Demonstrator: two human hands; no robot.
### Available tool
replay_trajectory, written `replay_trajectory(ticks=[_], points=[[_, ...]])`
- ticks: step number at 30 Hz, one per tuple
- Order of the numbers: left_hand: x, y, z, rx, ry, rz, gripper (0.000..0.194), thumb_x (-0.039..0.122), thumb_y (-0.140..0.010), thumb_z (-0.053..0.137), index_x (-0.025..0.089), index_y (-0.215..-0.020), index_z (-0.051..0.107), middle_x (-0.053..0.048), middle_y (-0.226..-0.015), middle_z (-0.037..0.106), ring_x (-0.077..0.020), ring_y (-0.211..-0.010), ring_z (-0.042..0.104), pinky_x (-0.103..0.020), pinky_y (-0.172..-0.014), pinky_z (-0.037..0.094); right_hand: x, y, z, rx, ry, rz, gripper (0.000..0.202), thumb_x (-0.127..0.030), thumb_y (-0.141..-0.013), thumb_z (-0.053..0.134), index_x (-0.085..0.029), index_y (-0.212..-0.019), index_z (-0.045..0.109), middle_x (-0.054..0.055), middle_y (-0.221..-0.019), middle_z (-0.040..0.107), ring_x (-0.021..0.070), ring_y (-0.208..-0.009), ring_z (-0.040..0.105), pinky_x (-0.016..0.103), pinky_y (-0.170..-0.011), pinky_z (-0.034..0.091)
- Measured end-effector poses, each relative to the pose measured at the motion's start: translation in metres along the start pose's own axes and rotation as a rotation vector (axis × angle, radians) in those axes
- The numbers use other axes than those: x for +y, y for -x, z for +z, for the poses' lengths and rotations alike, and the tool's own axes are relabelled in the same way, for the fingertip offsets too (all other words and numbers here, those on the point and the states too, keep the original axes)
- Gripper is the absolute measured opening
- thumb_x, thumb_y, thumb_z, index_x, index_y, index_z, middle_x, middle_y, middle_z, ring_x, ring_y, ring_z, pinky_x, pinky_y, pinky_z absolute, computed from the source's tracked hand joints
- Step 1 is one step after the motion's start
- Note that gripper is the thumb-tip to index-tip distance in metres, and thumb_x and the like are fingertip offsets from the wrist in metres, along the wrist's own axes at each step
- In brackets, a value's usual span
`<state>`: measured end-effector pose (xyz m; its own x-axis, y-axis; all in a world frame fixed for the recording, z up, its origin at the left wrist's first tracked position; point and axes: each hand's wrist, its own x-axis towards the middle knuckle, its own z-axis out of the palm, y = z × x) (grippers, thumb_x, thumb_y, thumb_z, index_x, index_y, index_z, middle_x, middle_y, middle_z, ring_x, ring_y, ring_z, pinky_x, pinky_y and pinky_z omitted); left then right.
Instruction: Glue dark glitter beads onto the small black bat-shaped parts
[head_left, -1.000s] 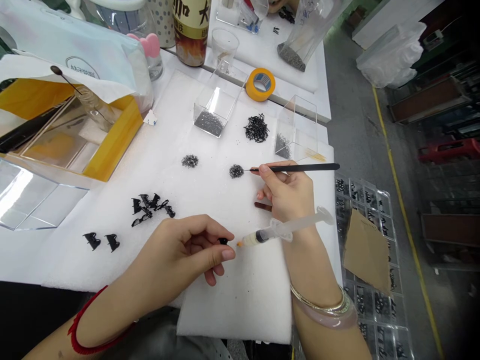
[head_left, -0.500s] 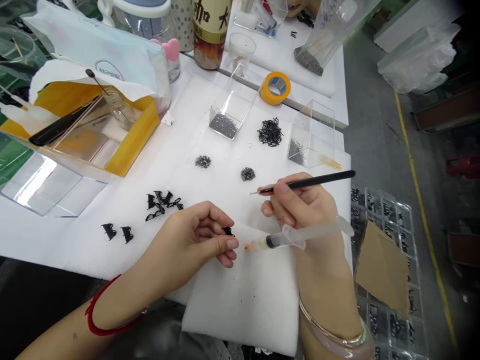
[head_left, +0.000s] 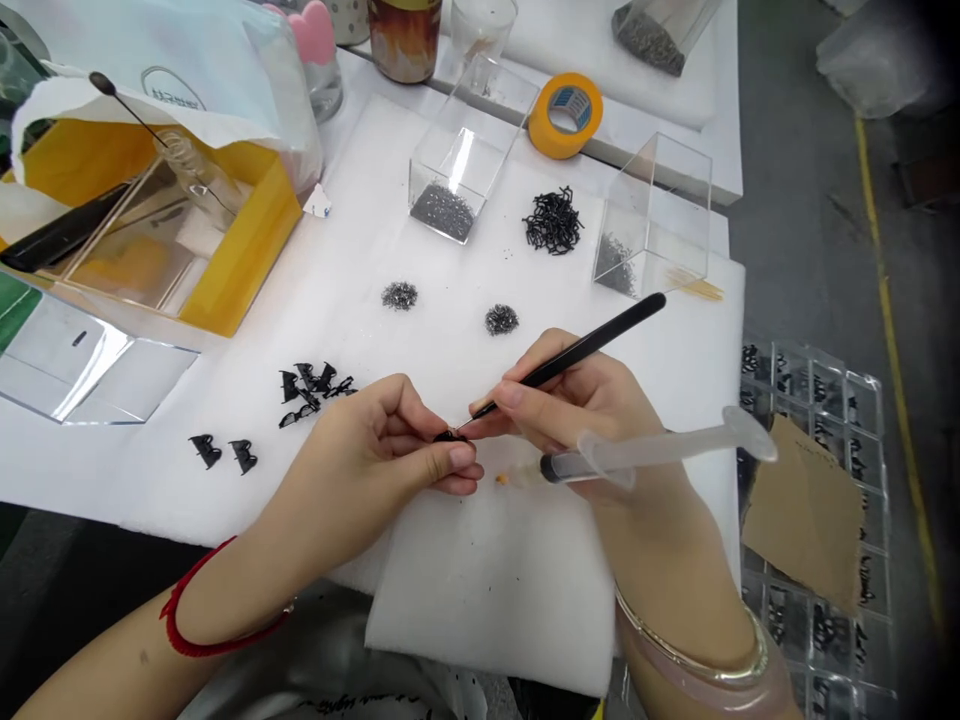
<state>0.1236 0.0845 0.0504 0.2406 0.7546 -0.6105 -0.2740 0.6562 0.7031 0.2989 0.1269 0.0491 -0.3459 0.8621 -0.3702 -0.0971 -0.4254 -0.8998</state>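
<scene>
My left hand [head_left: 375, 445] pinches a small black piece [head_left: 448, 436] between thumb and fingertips; most of it is hidden. My right hand [head_left: 592, 400] grips a thin black-handled tool [head_left: 596, 345] like a pen, its fine metal tip touching or very near that piece. A clear plastic syringe [head_left: 667, 448] with an orange tip is also tucked in the right hand, below the tool, pointing left. To the left of my left hand lies a cluster of small black glasses-shaped frames [head_left: 309, 390], with two more black pieces [head_left: 242, 456] further left.
Two piles of tiny dark parts [head_left: 501, 319] and a heap of black curved pieces [head_left: 553, 221] lie ahead. Behind stand clear boxes [head_left: 442, 170] and orange tape [head_left: 565, 115]. A yellow box [head_left: 247, 240] stands left; a compartment tray with cardboard [head_left: 806, 510] is at right, below table height.
My right hand has moved left and brought the tool's tip to the piece in my left hand. The syringe tilts more upward to the right. The view has moved closer to the table.
</scene>
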Motion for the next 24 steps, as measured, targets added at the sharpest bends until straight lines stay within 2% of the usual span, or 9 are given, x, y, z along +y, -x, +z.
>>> replay_trajectory(ticks=[2,4,10,17,24], points=[[0.0005,0.0009,0.0005,0.006,-0.003,0.012,0.027,0.015,-0.075,0.076,0.015,-0.069,0.050,0.001,-0.071,0.074,-0.0132,-0.067,0.073,-0.012,-0.061,0.058,0.0005,-0.0008,0.0009,-0.006,-0.027,-0.006,0.013,-0.020,-0.077,0.074,-0.020,-0.074,0.061,-0.001,-0.069,0.069,0.0171,-0.063,0.070,0.035,-0.063,0.063],[0.0005,0.0012,0.0008,0.006,-0.011,0.019,0.026,0.014,-0.075,0.076,0.015,-0.068,0.051,0.002,-0.071,0.074,-0.0129,-0.067,0.073,-0.012,-0.061,0.058,0.0003,-0.0011,0.0017,-0.014,-0.041,-0.005,0.012,-0.019,-0.077,0.073,-0.020,-0.074,0.061,0.000,-0.071,0.069,0.0194,-0.068,0.071,0.037,-0.066,0.063],[-0.0005,0.0002,0.0004,0.008,-0.053,0.016,0.027,0.020,-0.075,0.077,0.016,-0.070,0.051,0.002,-0.072,0.074,-0.0129,-0.067,0.073,-0.013,-0.062,0.059,-0.0035,0.0004,0.0010,-0.024,-0.015,-0.001,0.012,-0.015,-0.077,0.072,-0.019,-0.073,0.062,-0.003,-0.066,0.068,0.0136,-0.064,0.070,0.028,-0.063,0.064],[-0.0034,0.0004,-0.0016,0.032,-0.126,0.041,0.027,0.023,-0.074,0.078,0.017,-0.072,0.052,0.000,-0.073,0.074,-0.0158,-0.069,0.073,-0.016,-0.063,0.060,-0.0002,0.0010,-0.0009,-0.030,0.038,-0.033,0.012,-0.020,-0.078,0.074,-0.021,-0.075,0.062,0.000,-0.070,0.071,0.0189,-0.067,0.072,0.027,-0.060,0.062],[-0.0050,0.0013,-0.0027,0.025,-0.139,0.042,0.026,0.023,-0.076,0.078,0.016,-0.073,0.052,0.002,-0.073,0.074,-0.0129,-0.070,0.073,-0.012,-0.065,0.058,-0.0032,0.0011,0.0025,-0.006,0.046,-0.011,0.013,-0.017,-0.077,0.073,-0.020,-0.072,0.062,-0.001,-0.067,0.069,0.0174,-0.065,0.072,0.025,-0.058,0.062]])
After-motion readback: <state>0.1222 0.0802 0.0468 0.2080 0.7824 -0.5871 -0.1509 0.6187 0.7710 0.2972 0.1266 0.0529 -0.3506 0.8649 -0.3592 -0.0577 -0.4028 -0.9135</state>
